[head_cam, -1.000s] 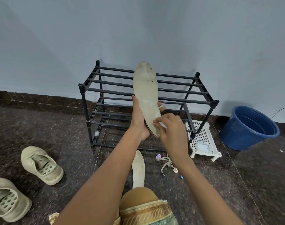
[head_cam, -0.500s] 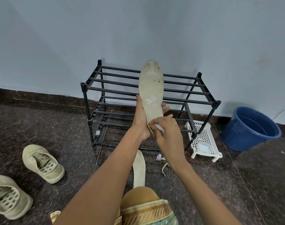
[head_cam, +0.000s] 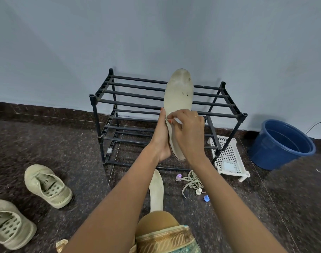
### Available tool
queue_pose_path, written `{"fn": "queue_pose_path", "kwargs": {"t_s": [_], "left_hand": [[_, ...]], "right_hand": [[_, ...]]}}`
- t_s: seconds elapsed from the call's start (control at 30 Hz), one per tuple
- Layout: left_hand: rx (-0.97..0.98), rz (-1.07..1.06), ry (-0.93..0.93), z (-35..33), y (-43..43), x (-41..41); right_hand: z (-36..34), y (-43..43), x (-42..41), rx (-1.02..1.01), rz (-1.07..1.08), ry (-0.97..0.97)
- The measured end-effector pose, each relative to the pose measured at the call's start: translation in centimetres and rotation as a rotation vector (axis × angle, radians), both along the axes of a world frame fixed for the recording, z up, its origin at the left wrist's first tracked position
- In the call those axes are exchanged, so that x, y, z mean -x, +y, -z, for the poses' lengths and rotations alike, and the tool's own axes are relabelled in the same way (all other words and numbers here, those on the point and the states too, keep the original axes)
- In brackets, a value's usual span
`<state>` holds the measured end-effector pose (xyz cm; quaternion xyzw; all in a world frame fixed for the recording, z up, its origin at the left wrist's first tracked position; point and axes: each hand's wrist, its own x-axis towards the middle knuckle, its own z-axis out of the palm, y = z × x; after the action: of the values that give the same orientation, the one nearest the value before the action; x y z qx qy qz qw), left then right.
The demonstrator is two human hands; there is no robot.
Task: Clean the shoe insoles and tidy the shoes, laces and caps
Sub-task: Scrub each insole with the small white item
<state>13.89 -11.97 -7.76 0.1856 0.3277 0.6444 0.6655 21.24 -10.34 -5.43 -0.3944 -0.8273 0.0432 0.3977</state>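
Note:
A pale, stained insole stands upright in front of the black rack. My left hand grips its heel end from the left. My right hand pinches a small white wipe against the insole's middle. A second insole lies flat on the floor below my arms. Two beige shoes sit on the floor at the left. A tangle of beige laces lies on the floor with a purple cap, a white cap and a blue cap around it.
A black two-tier shoe rack stands against the blue-grey wall. A white perforated plastic stand sits to its right. A blue bucket stands at the far right. My knee is at the bottom middle.
My right hand has slid the wipe up the insole from the heel toward the middle. The insole has shifted slightly to the right. The laces and caps have come into view.

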Motion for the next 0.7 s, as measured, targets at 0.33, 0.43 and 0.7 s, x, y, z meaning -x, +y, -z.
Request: {"fn": "queue_pose_path", "kwargs": {"t_s": [0.33, 0.43, 0.7], "left_hand": [[-0.018, -0.018, 0.053, 0.1, 0.1, 0.3], [-0.029, -0.013, 0.03, 0.0, 0.1, 0.3], [-0.049, 0.014, -0.041, -0.3, -0.3, 0.1]], "right_hand": [[1.1, -2.1, -1.4, 0.115, -0.073, 0.005], [0.8, -1.9, -1.2, 0.086, -0.05, 0.008], [-0.6, -0.4, 0.4, -0.037, 0.021, 0.034]]}}
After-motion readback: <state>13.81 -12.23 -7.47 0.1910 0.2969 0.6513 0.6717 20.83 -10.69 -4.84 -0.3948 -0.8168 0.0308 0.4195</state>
